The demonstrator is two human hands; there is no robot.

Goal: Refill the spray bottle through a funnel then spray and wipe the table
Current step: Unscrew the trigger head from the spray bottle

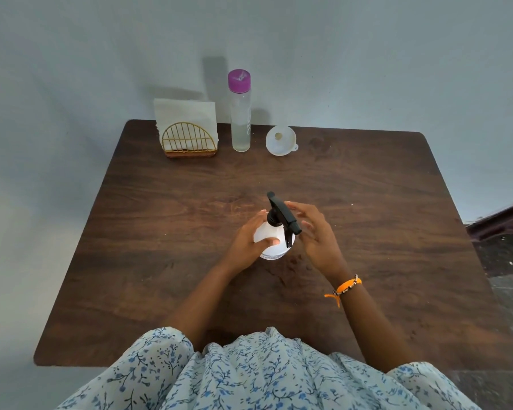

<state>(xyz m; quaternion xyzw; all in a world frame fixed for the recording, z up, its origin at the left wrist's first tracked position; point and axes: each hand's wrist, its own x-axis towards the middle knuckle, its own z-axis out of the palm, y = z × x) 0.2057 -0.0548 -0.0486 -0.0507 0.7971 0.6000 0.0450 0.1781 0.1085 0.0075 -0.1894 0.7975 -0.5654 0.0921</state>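
Observation:
A white spray bottle (271, 250) with a black trigger head (282, 213) stands upright in the middle of the dark wooden table (160, 261). My left hand (249, 241) grips the bottle's white body from the left. My right hand (317, 235) hovers at the trigger head's right side, fingers spread, holding nothing. A white funnel (280, 140) lies at the back of the table, wide mouth facing me. Left of it stands a tall clear bottle (240, 125) with a purple cap, part full of clear liquid.
A gold wire holder with white paper napkins (187, 128) stands at the back left, against the pale wall. A dark piece of furniture (501, 220) shows off the table's right edge. An orange thread band circles my right wrist.

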